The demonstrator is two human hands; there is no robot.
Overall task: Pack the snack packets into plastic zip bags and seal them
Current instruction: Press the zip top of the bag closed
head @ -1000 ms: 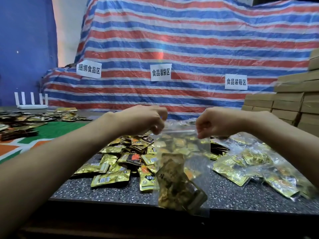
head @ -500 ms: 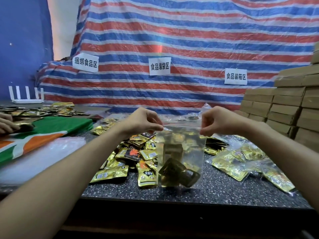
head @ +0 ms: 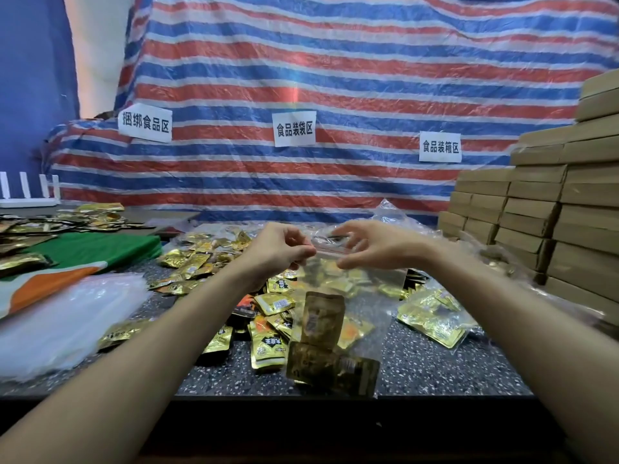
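Zip bag (head: 366, 293) dangling clear above the speckled worktop (head: 435, 373), held up by both hands; left hand (head: 278, 251) has its grip pinched together on the top strip at one end; right hand (head: 375, 246) is at the other end, fingers spread and thumb just under the strip, and honestly I can't tell if that grip is clamped on the plastic or only touching it; a few dark gold snack packets (head: 330, 349) are slumped in the bottom of the bag, one roughly upright over another lying crosswise; loose packets (head: 268, 348) are heaped on the worktop behind; filled bags (head: 432, 316) lie off to the right, a stack of empty plastic bags (head: 60, 326) to the left; cardboard boxes (head: 536, 202) piled far right; striped tarp (head: 335, 78) hangs behind everything.
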